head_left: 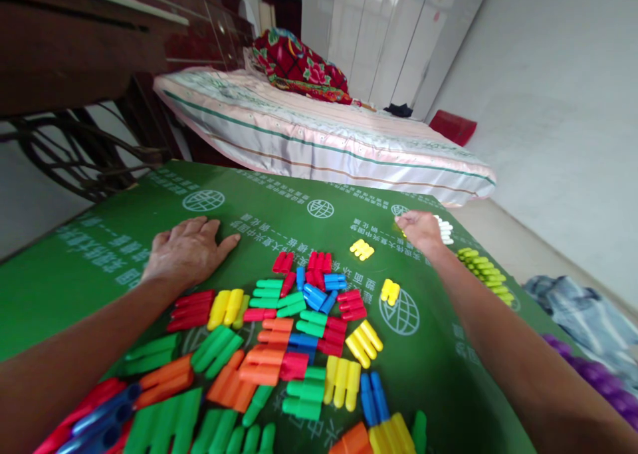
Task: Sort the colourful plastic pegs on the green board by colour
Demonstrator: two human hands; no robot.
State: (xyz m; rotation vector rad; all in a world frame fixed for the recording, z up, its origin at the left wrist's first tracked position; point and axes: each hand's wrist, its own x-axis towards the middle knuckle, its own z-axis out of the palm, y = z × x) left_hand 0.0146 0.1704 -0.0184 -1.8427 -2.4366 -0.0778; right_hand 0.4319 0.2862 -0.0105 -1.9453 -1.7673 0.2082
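Observation:
My left hand (187, 251) lies flat on the green board (259, 205), palm down with fingers spread, behind the coloured plastic pieces. My right hand (419, 228) is at the board's far right, its fingers pinched on a small yellow piece (404, 234), mostly hidden by them. White pieces (443, 230) sit just beside that hand. Nearer to me are separate yellow pieces (361, 249), (390, 292). Red (192, 309), green (217, 351), orange (232, 382) and blue pieces (315, 297) spread across the middle and front.
Lime-green pieces (486, 274) line the board's right side, with purple pieces (593, 374) nearer. A bed (309, 135) stands beyond the far edge. Dark furniture (74, 48) is at the left, and cloth (583, 308) lies at the right.

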